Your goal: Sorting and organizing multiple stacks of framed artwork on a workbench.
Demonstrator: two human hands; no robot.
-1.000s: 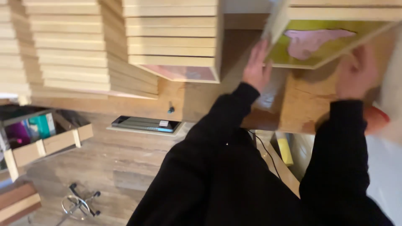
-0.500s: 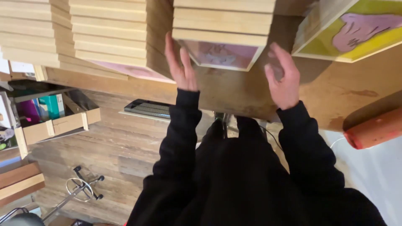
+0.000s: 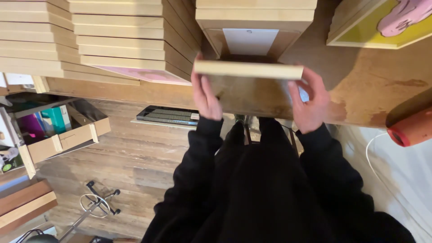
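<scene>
Over the workbench (image 3: 373, 96) front edge, your left hand (image 3: 206, 94) and right hand (image 3: 310, 101) grip a wooden panel (image 3: 248, 69) by its ends, lifted off the surface. Just behind it a stack (image 3: 254, 18) shows a white label (image 3: 250, 41). Red roller (image 3: 411, 126) at right edge.

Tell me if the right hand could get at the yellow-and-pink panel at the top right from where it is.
Probably yes: bare tabletop separates the right hand from the yellow-and-pink panel. But both hands grip a wooden panel, so it would have to let go.

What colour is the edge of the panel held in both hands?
Pale, light wood colour on the panel, seen in the head view.
</scene>
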